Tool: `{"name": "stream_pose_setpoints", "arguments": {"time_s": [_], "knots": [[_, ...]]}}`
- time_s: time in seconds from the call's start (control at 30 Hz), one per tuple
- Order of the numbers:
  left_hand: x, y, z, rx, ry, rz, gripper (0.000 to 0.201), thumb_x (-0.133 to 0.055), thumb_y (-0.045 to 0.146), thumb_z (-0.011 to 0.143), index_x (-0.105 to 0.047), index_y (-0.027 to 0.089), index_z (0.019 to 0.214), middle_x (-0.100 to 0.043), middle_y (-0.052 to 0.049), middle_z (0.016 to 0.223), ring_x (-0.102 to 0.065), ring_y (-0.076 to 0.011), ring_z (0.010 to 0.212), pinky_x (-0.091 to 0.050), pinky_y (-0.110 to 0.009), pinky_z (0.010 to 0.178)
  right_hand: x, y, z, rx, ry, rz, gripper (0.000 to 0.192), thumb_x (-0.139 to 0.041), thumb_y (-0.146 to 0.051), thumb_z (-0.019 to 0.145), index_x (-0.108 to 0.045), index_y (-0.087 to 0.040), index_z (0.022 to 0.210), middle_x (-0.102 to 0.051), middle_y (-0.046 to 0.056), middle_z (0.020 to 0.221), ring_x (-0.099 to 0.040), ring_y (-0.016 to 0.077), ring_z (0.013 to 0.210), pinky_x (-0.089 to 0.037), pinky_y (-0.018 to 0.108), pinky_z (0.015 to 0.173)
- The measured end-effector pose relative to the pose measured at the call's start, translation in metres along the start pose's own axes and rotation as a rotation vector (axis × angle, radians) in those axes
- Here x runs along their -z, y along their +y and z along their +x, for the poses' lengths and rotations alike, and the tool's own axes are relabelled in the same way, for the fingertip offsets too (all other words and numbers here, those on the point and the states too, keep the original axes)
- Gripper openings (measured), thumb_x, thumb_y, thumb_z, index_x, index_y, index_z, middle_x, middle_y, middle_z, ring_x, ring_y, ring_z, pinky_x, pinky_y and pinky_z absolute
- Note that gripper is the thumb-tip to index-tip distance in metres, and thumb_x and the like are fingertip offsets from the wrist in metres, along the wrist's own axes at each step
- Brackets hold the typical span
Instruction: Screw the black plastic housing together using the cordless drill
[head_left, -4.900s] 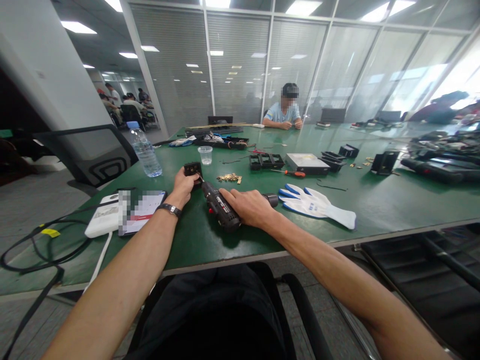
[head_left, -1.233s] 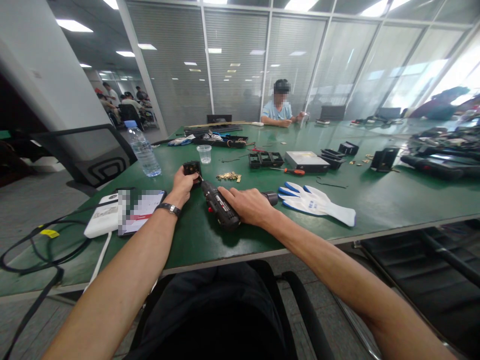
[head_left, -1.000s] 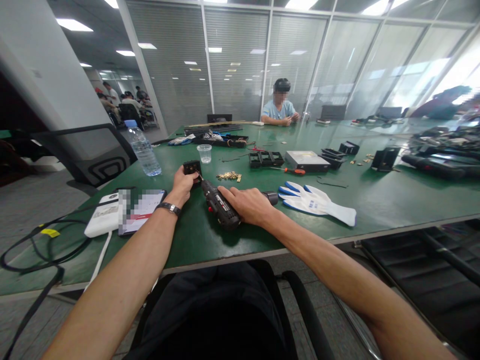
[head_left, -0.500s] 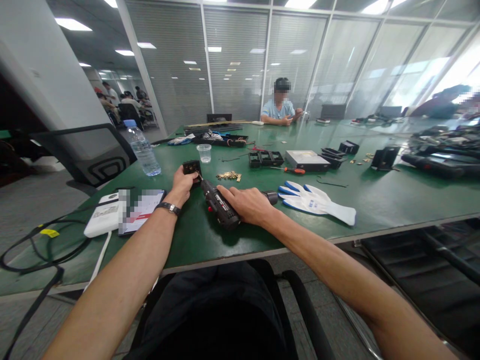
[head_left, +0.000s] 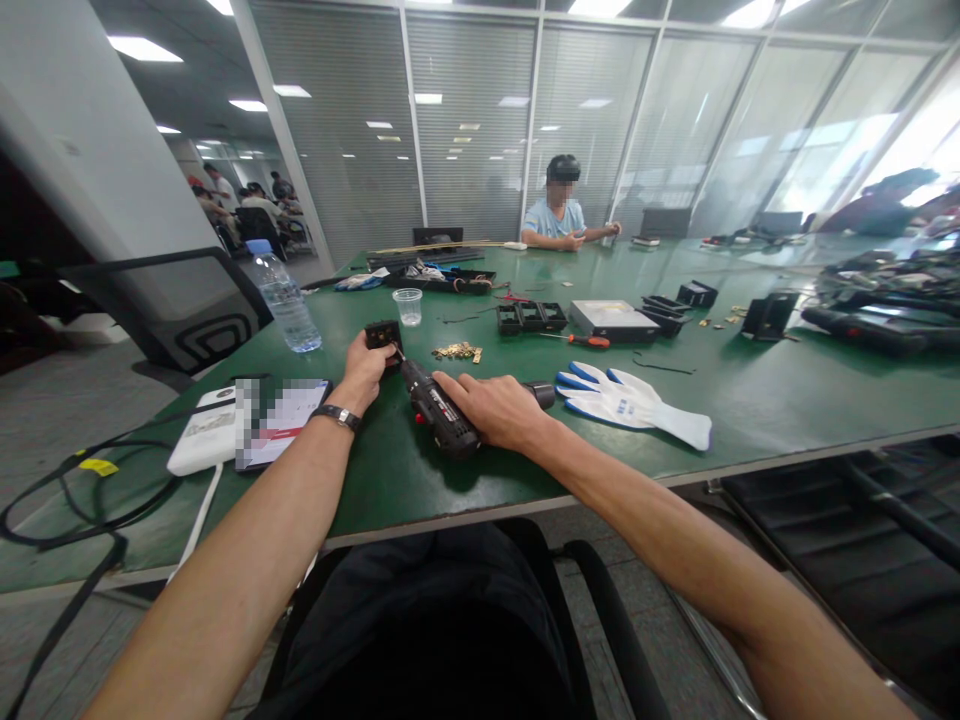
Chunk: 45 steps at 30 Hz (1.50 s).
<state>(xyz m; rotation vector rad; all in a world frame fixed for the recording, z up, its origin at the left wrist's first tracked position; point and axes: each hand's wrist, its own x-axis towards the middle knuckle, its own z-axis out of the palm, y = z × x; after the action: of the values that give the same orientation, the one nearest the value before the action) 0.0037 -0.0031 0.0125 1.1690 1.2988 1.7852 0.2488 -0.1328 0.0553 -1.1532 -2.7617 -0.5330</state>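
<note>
The tabletop is smooth, green and a bit shiny. The electric screwdriver looks like black matt plastic with a thin metal tip. The gloves are white cloth, and the water bottle is clear plastic.

1. Setting: an open-plan office serving as an assembly workroom; a long green table is standing as its centre.
2. Behind the table: glass partition walls with blinds are closing off the room; ceiling light panels are glowing overhead.
3. On the table: a screwdriver, black plastic parts, brass fittings and work gloves are lying about.
4. At the table's far end: a seated person is working.
5. Left of the table: a mesh office chair is standing; further people are sitting beyond.
</note>
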Motion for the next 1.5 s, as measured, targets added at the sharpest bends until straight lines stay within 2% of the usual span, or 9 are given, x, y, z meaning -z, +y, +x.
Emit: {"name": "stream_pose_setpoints", "arguments": {"time_s": [0.63,0.83,1.2,1.5], "knots": [[-0.0004,0.0012,-0.0007,0.005,-0.009,-0.01,0.034,-0.064,0.01,0.058,-0.059,0.018,0.09,-0.063,-0.002,0.081,-0.061,-0.0138,0.068,-0.051,-0.029,0.064,0.0029,-0.0003,-0.0006,-0.01,-0.033,0.004,0.077,-0.047,-0.03,0.088,-0.001,-0.022,0.15,-0.057,0.015,0.119,-0.065,0.0274,0.086,-0.048,0.037,0.071],[-0.0007,0.0016,-0.0015,0.017,0.001,0.001,0.034,-0.064,0.01,0.058,-0.059,0.018,0.091,-0.063,-0.001,0.08,-0.061,-0.0135,0.066,-0.052,-0.03,0.065,0.0014,0.0005,-0.0009,-0.003,-0.012,0.017,0.077,-0.048,-0.03,0.087,-0.002,-0.022,0.149,-0.059,0.013,0.116,-0.065,0.0279,0.083,-0.048,0.038,0.068],[-0.0004,0.0023,-0.0021,0.019,0.01,-0.001,0.034,-0.064,0.01,0.058,-0.059,0.018,0.09,-0.063,-0.001,0.08,-0.06,-0.0135,0.067,-0.051,-0.029,0.065,0.0058,-0.0012,-0.0007,-0.016,-0.053,0.015,0.074,-0.046,-0.03,0.089,-0.003,-0.022,0.149,-0.058,0.016,0.118,-0.065,0.027,0.085,-0.048,0.037,0.07],[0.0,0.0013,-0.001,0.002,-0.01,-0.009,0.033,-0.065,0.011,0.057,-0.058,0.017,0.089,-0.062,-0.001,0.081,-0.061,-0.0139,0.067,-0.051,-0.029,0.063,0.0028,-0.0004,-0.0006,-0.013,-0.017,0.015,0.074,-0.046,-0.03,0.09,-0.004,-0.022,0.149,-0.059,0.014,0.116,-0.066,0.0272,0.083,-0.049,0.037,0.069]]}}
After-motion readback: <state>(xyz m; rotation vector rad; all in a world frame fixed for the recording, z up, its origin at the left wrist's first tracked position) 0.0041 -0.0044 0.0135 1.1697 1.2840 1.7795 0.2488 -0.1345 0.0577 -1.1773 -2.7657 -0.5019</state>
